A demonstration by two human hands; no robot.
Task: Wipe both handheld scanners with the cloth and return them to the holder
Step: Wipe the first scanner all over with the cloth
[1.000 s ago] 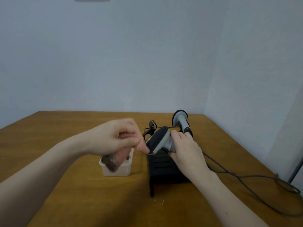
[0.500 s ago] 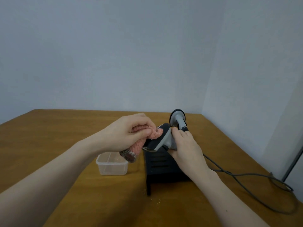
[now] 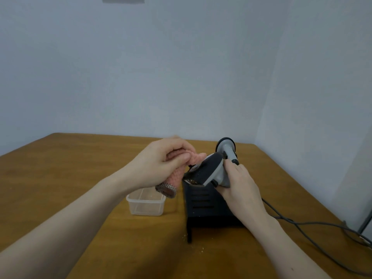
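Pink cloth, bunched in the left hand, is pressing against the scanner (fingers clamped), which the right hand is gripping above the black holder.

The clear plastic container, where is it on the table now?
The clear plastic container stands on the wooden table just left of the black holder, below the left hand and its pink cloth.
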